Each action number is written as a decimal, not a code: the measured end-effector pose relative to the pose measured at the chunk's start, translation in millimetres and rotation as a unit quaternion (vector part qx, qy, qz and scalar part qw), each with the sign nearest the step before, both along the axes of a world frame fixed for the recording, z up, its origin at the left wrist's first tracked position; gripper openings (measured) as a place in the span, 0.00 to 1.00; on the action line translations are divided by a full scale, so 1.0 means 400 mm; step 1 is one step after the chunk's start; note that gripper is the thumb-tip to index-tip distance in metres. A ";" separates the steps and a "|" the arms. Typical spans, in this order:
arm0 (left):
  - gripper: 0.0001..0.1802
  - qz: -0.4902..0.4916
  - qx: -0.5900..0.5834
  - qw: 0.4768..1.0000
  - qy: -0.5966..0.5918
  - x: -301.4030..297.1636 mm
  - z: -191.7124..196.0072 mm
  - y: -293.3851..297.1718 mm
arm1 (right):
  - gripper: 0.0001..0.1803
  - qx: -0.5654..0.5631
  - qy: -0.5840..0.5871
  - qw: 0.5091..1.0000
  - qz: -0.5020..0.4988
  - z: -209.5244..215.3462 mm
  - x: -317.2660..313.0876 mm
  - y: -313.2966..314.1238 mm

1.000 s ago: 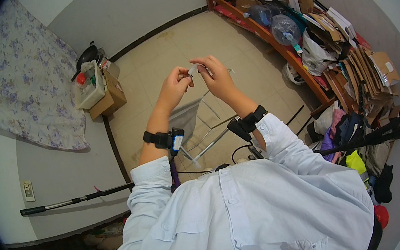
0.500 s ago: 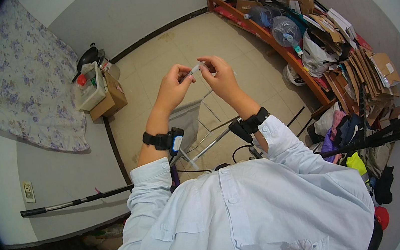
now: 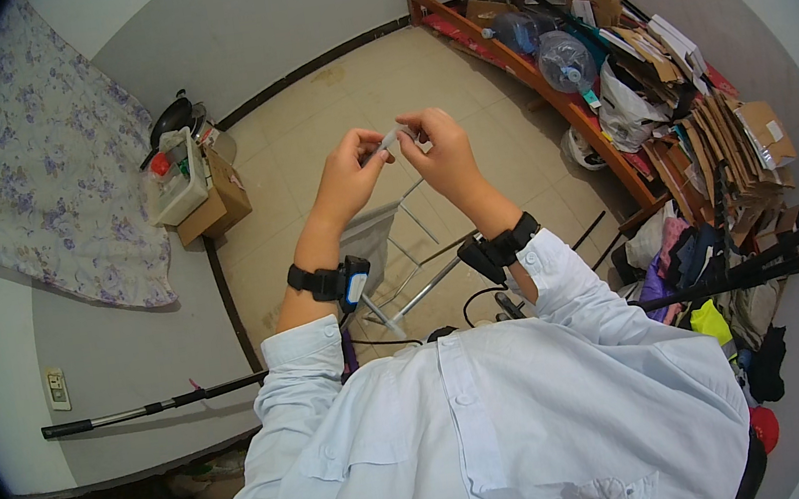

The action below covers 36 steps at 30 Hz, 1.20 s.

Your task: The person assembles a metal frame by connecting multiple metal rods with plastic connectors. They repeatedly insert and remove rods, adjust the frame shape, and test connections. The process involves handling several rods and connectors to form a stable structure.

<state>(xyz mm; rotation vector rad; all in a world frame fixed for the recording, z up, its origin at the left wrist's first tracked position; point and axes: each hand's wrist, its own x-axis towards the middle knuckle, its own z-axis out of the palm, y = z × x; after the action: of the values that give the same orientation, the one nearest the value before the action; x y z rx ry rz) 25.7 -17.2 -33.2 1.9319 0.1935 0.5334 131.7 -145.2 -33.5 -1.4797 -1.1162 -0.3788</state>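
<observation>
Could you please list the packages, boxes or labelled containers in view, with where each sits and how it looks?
Brown cardboard box: on the floor by the left wall, rectangular, under a white tub.
Clear plastic water jug: on the wooden shelf at right, rounded, bluish.
Flattened brown cardboard sheets: stacked against the right wall.

A small whitish object (image 3: 392,139) is pinched between the left hand (image 3: 350,168) and right hand (image 3: 441,148). Both are raised above the tiled floor (image 3: 320,108). A metal frame (image 3: 412,268) is seen below them.

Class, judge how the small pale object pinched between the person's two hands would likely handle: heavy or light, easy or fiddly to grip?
The small pale object probably weighs little: fingertips of the left hand and right hand alone carry it. Its smallness likely makes it fiddly and easily dropped.
</observation>
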 end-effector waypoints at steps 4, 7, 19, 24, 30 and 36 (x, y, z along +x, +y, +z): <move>0.11 0.003 -0.009 1.000 -0.012 0.002 -0.013 0.000 | 0.09 -0.018 -0.050 0.999 -0.010 0.009 -0.009 -0.002; 0.12 0.033 0.028 0.999 -0.020 -0.003 -0.016 0.000 | 0.10 -0.032 -0.007 0.999 0.030 0.007 -0.018 -0.006; 0.10 0.046 -0.028 0.998 -0.043 -0.049 0.038 -0.019 | 0.20 -0.008 0.047 0.995 0.091 0.017 -0.011 -0.022; 0.09 0.033 -0.039 0.996 -0.071 -0.046 0.039 -0.034 | 0.19 0.007 -0.053 0.995 0.080 0.027 -0.039 -0.012; 0.09 0.032 -0.146 0.984 -0.097 -0.037 0.075 -0.055 | 0.17 0.060 -0.033 0.997 0.033 0.004 -0.044 -0.013; 0.08 0.021 -0.072 0.995 -0.066 -0.011 0.092 -0.060 | 0.21 0.054 0.022 0.996 0.074 0.031 -0.025 -0.039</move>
<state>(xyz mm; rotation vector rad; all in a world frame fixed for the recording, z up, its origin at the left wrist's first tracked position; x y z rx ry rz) 21.3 -41.1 3.6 1.7491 0.1824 0.6548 121.6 -160.7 -21.1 -1.2965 -1.1453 -0.2971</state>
